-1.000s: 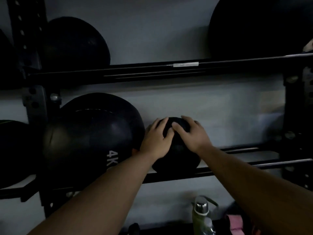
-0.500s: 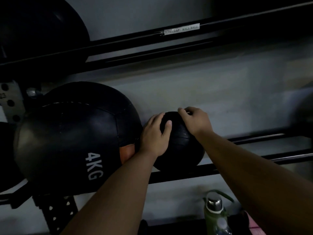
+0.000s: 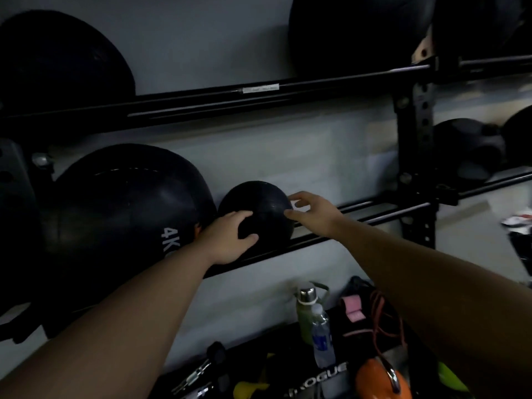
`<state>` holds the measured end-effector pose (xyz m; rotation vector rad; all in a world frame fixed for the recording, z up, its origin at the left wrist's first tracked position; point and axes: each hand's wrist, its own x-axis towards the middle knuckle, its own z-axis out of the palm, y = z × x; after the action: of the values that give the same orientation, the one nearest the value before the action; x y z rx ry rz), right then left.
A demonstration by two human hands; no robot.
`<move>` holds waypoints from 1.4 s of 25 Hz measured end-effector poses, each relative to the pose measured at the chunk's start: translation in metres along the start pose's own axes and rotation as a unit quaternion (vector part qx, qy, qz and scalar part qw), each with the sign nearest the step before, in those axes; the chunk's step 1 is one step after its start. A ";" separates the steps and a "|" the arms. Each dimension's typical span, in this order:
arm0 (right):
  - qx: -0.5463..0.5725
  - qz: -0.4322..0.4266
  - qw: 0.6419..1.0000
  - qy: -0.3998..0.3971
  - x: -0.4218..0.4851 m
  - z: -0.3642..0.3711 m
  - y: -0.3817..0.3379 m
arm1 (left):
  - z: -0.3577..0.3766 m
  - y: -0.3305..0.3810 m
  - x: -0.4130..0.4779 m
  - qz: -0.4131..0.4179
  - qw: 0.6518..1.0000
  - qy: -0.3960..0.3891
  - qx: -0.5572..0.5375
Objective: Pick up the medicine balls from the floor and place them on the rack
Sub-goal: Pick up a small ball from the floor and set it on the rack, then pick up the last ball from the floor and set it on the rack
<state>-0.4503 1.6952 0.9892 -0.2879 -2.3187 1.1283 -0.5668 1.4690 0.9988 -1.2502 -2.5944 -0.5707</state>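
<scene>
1. Small ball (image 3: pixel 256 207) sits on the rack (image 3: pixel 359 218) rails, touching the 4KG ball (image 3: pixel 123 214) at its 9 o'clock.
2. Left hand (image 3: pixel 230 240) cups it low at 7 o'clock; right hand (image 3: pixel 312 216) spread, fingertips at its 3 o'clock edge.
3. Let go slowly, check it doesn't roll.
4. Dim; rear rail contact hidden, floor out of view.
</scene>
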 end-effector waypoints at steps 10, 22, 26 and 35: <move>-0.084 0.094 0.988 0.087 -0.206 -0.036 -0.002 | -0.002 0.027 -0.131 0.065 0.982 -0.044 -0.174; -0.262 0.224 0.921 0.180 -0.402 -0.168 0.018 | 0.074 0.215 -0.163 0.180 0.953 -0.171 -0.172; -0.281 0.261 0.906 0.180 -0.463 -0.197 0.052 | 0.120 0.290 -0.183 0.196 0.942 -0.207 -0.178; -0.248 0.349 0.900 0.088 -0.589 -0.277 0.215 | 0.266 0.424 -0.241 0.111 0.946 -0.252 -0.170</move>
<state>0.1839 1.7719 0.7404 -1.4396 -2.3504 0.7145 -0.0897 1.6530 0.7823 -2.0034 -2.7584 -0.7593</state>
